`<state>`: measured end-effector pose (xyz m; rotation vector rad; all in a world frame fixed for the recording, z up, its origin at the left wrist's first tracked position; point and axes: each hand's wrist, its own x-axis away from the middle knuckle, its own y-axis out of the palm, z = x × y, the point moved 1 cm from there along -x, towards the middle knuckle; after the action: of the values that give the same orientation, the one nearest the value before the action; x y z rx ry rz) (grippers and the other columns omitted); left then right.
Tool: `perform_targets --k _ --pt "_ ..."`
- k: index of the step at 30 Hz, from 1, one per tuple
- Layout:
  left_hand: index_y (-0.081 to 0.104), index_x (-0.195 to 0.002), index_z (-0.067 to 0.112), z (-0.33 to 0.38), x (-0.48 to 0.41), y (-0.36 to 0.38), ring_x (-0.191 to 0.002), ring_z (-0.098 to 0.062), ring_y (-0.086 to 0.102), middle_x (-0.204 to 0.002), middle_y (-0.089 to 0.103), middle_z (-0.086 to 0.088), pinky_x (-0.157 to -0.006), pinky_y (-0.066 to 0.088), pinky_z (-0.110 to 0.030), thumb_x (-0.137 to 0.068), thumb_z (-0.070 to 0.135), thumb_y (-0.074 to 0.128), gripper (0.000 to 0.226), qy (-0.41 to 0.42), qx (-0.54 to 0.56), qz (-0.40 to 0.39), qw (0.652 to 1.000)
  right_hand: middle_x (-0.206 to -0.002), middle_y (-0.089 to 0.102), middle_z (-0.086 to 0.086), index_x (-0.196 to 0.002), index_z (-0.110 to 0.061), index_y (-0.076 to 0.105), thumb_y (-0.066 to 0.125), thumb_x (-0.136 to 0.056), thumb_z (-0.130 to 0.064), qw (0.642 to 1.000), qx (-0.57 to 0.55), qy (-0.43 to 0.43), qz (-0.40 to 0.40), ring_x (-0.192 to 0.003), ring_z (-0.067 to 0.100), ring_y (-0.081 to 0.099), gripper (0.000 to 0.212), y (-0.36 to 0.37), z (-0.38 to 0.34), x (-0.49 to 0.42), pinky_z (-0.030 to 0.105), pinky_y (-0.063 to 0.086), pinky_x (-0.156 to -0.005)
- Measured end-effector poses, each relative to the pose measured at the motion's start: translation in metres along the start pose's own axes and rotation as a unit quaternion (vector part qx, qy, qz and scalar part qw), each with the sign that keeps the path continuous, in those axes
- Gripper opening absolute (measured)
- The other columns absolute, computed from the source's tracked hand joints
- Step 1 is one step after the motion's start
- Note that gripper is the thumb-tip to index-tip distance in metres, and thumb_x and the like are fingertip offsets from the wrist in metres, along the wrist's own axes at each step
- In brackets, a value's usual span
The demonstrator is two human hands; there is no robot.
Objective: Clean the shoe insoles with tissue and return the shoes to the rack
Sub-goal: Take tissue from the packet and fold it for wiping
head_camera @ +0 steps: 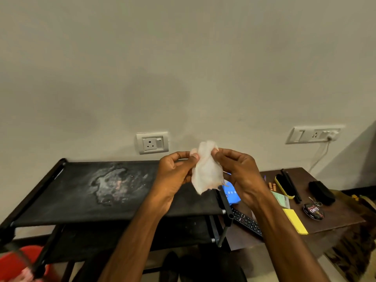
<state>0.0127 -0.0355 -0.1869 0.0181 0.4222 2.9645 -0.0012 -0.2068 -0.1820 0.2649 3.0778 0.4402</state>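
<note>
A thin white tissue (206,169) hangs in the air between both hands, above the right end of the black shoe rack (87,192). My left hand (175,174) pinches its upper left edge with thumb and fingers. My right hand (238,174) pinches its upper right edge. The rack's top shelf is black fabric with a pale dusty stain (114,182). Dark shoes (183,267) stand on the floor under the rack, partly hidden by my forearms.
A brown table (335,220) at the right carries a shoe brush (283,186), a black block (321,192), a polish tin (313,209), a yellow pad (295,220), a blue pack (231,192) and a remote (247,221). A red bucket (18,261) sits lower left. Wall sockets (152,142) behind.
</note>
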Motion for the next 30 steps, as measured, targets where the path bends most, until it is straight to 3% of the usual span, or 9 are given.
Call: perform_targets --k 6,9,13,17,22,26,30 --pt "0.063 -0.117 0.008 0.002 0.006 -0.03 -0.078 -0.019 0.077 -0.094 0.078 -0.008 -0.063 0.061 -0.028 -0.094 0.017 0.071 0.026 0.022 0.011 0.081 0.996 -0.106 0.077 0.012 -0.113 -0.014 0.072 0.08 -0.088 -0.024 0.998 0.013 0.017 0.064 -0.095 0.033 0.076 0.028 0.022 0.023 0.001 0.047 0.064 -0.068" --pt "0.056 -0.117 0.013 -0.003 0.008 -0.044 -0.072 -0.017 0.076 -0.088 0.078 -0.006 -0.057 0.058 -0.026 -0.094 0.015 0.071 0.028 0.042 -0.004 0.124 0.991 -0.108 0.074 0.006 -0.113 -0.019 0.067 0.081 -0.088 -0.023 0.99 0.041 -0.007 0.132 -0.099 0.027 0.073 0.03 0.037 0.041 0.004 0.054 0.063 -0.078" --pt "0.055 -0.114 0.009 -0.007 0.01 -0.061 -0.075 -0.02 0.076 -0.084 0.078 0.0 -0.058 0.059 -0.028 -0.096 0.013 0.068 0.022 0.055 -0.042 0.133 0.989 -0.081 0.076 -0.006 -0.104 -0.016 0.064 0.077 -0.091 -0.022 0.988 0.074 -0.055 0.125 -0.081 0.015 0.074 0.019 0.048 0.06 0.013 0.048 0.064 -0.068" --pt "0.062 -0.109 0.007 -0.009 0.014 -0.071 -0.081 -0.012 0.076 -0.087 0.077 0.011 -0.07 0.064 -0.036 -0.094 0.014 0.07 0.018 0.042 -0.095 0.079 0.991 -0.09 0.079 -0.009 -0.109 -0.014 0.07 0.068 -0.097 -0.012 0.993 0.066 -0.065 0.073 -0.087 0.008 0.075 0.012 0.049 0.072 0.019 0.028 0.062 -0.066" --pt "0.074 -0.112 0.015 -0.013 0.017 -0.077 -0.101 -0.016 0.074 -0.107 0.077 0.001 -0.088 0.061 -0.04 -0.087 0.01 0.076 0.026 0.005 -0.113 -0.022 0.993 -0.1 0.078 -0.012 -0.106 -0.017 0.075 0.063 -0.098 -0.005 0.997 0.053 -0.057 0.028 -0.097 0.01 0.074 0.018 0.04 0.07 0.026 0.029 0.063 -0.073" --pt "0.078 -0.107 0.015 -0.016 0.015 -0.082 -0.105 -0.013 0.072 -0.114 0.075 0.007 -0.087 0.06 -0.032 -0.079 0.007 0.082 0.029 0.037 -0.154 -0.042 0.986 -0.103 0.079 -0.009 -0.116 -0.011 0.074 0.071 -0.091 -0.003 0.998 0.034 -0.045 -0.006 -0.1 0.013 0.075 0.027 0.032 0.068 0.034 0.032 0.064 -0.079" --pt "0.078 -0.108 0.016 -0.019 0.014 -0.082 -0.102 -0.014 0.073 -0.114 0.075 0.008 -0.084 0.061 -0.031 -0.076 0.003 0.084 0.035 0.073 -0.209 -0.077 0.972 -0.105 0.079 -0.004 -0.12 -0.011 0.073 0.075 -0.086 0.001 0.997 0.057 -0.047 -0.022 -0.098 0.016 0.076 0.036 0.021 0.068 0.038 0.029 0.064 -0.072"
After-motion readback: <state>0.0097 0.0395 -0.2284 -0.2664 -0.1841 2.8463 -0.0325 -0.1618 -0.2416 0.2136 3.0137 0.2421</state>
